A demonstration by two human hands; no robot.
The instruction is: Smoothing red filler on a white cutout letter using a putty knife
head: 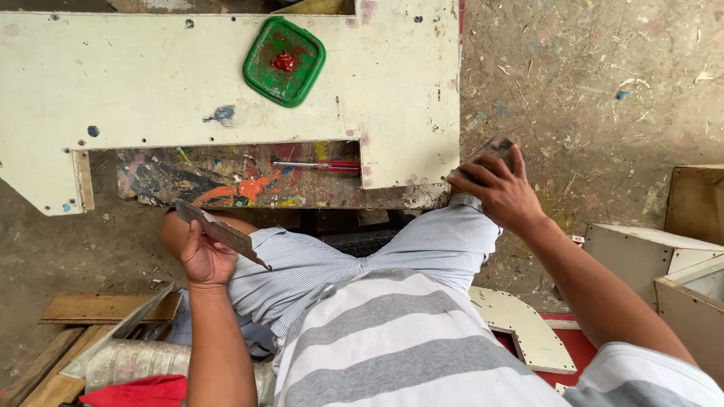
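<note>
The person sits above a dusty, speckled floor [588, 75], legs in thin blue-and-white striped trousers. The left hand [204, 256] is closed around a flat metal scraper [220, 232], a long grey blade with dull, smeared faces that slants down to a pointed end over the left knee. The right hand [499, 192] is curled tight on a second flat blade [494, 147], grey and stained, which it holds just past the right corner of the worktop [113, 83]. That worktop is a big cream board, smooth but chipped, with small holes and blue spots, and a long piece cut out of its near side. In the cut-out shows a lower plank [226, 185], rough and thick with dried paint in orange, black, yellow and blue. On that plank lies a thin tool with a red handle [320, 165]. Up on the cream board rests a green square lid [284, 62] with round corners, and a blob of red paste [284, 62] sits in its middle. By the left arm lie brown wood planks [105, 307], a crinkly clear plastic sheet and a red cloth [139, 392]. On the right stand pale boxes [648, 249] with flat sides, and a curved cream board piece [524, 328] with small holes lies on the floor.
</note>
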